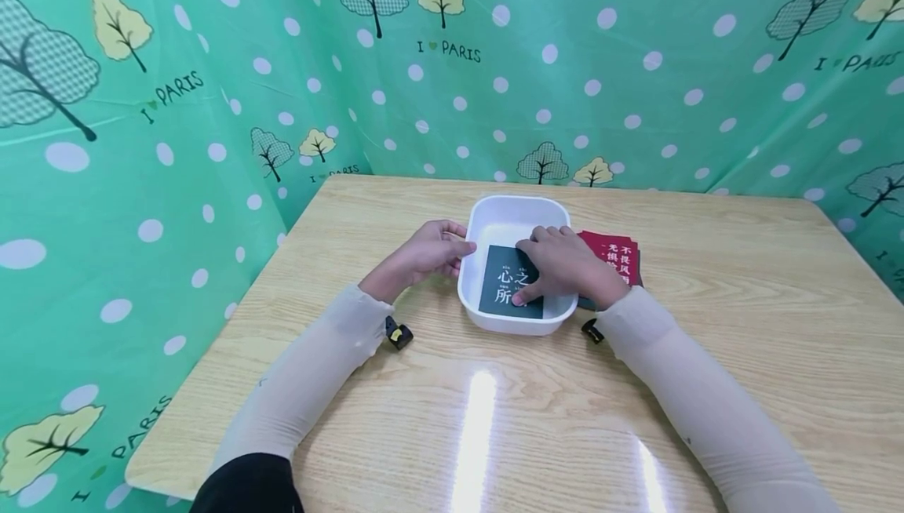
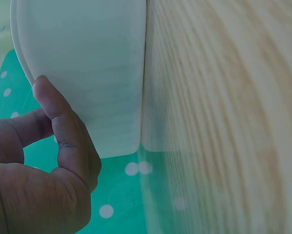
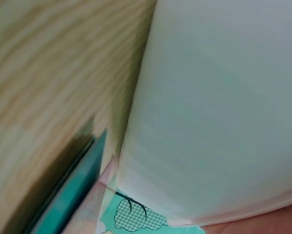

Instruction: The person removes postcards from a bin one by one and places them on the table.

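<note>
A white plastic box (image 1: 484,223) with rounded corners stands on the table. My left hand (image 1: 432,252) holds its left side, thumb over the rim and the other fingers outside; the left wrist view shows fingers against the box's outer wall (image 2: 87,87). Inside the box lies a dark green card (image 1: 497,301) with white Chinese characters. My right hand (image 1: 561,262) reaches over the right rim and grips this card, thumb on its face near the lower right and fingers at its upper right. The right wrist view shows mostly the box's outer wall (image 3: 209,107).
Red cards (image 1: 621,250) with white characters lie stacked right of the box, over dark green ones, partly behind my right hand. Black straps with buckles (image 1: 399,334) show by both wrists. A green patterned curtain (image 1: 494,105) hangs behind the wooden table (image 1: 741,278).
</note>
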The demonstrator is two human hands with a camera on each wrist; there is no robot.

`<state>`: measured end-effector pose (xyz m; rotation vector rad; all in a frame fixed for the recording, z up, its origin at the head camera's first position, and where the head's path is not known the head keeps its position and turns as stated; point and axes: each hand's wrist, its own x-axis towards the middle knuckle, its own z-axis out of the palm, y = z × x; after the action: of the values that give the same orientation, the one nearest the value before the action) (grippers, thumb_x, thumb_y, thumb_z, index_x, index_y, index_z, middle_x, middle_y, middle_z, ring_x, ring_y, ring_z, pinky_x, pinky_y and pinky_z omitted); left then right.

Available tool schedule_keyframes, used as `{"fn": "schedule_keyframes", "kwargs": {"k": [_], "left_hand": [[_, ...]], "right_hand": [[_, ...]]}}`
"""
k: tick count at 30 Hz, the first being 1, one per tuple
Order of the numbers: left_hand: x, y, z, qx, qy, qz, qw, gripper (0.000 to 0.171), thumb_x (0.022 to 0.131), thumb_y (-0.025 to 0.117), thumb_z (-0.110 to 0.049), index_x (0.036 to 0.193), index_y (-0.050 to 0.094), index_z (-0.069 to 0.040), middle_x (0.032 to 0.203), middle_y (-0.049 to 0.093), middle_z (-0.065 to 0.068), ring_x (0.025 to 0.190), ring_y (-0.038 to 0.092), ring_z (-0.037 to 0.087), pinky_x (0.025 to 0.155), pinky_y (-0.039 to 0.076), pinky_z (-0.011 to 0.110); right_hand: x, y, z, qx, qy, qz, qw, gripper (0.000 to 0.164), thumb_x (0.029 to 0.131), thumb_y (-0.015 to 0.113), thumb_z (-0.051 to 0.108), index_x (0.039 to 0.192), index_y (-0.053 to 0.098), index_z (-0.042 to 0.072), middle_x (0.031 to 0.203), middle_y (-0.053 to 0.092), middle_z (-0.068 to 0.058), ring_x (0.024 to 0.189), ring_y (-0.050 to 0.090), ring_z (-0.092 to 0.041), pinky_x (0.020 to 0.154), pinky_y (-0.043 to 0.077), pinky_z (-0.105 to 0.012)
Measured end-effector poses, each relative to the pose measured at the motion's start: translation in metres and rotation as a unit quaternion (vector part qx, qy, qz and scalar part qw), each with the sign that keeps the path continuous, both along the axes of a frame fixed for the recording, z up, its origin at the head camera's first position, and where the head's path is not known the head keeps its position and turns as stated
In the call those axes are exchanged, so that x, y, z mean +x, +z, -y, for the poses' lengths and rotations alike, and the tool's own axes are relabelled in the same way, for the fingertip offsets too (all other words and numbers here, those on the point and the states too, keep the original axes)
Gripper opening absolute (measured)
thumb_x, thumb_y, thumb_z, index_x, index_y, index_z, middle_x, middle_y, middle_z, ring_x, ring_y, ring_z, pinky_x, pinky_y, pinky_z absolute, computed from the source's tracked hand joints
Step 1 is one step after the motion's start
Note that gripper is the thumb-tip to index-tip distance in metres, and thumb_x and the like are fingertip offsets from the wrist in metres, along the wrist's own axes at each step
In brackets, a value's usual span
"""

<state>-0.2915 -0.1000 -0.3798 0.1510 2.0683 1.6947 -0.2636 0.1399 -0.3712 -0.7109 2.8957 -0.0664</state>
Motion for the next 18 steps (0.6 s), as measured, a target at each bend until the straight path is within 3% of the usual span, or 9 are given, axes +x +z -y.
{"fn": "schedule_keyframes", "kwargs": {"k": [12,18], "left_hand": [[-0.0001,-0.0014,0.0006,0.007,0.0,0.003,1.0,0.037,0.094,0.064,-0.009,0.124,0.044,-0.001,0.086,0.058,0.011,0.057,0.055,0.016,0.052,0.051,0.028],[-0.0007,-0.0022,0.0003,0.011,-0.002,0.0,0.9999,0.035,0.094,0.064,-0.008,0.122,0.045,-0.001,0.083,0.058,0.009,0.056,0.055,0.015,0.051,0.051,0.027]], "right_hand": [[0.0006,0.0019,0.0015,-0.044,0.007,0.02,0.999,0.103,0.066,0.078,0.065,0.146,0.043,0.009,0.136,0.051,-0.013,0.122,0.045,-0.032,0.106,0.029,-0.056],[0.0045,0.0066,0.0048,-0.043,0.006,0.013,0.999,0.105,0.067,0.079,0.062,0.147,0.039,0.008,0.137,0.049,-0.014,0.123,0.044,-0.032,0.105,0.033,-0.057]]}}
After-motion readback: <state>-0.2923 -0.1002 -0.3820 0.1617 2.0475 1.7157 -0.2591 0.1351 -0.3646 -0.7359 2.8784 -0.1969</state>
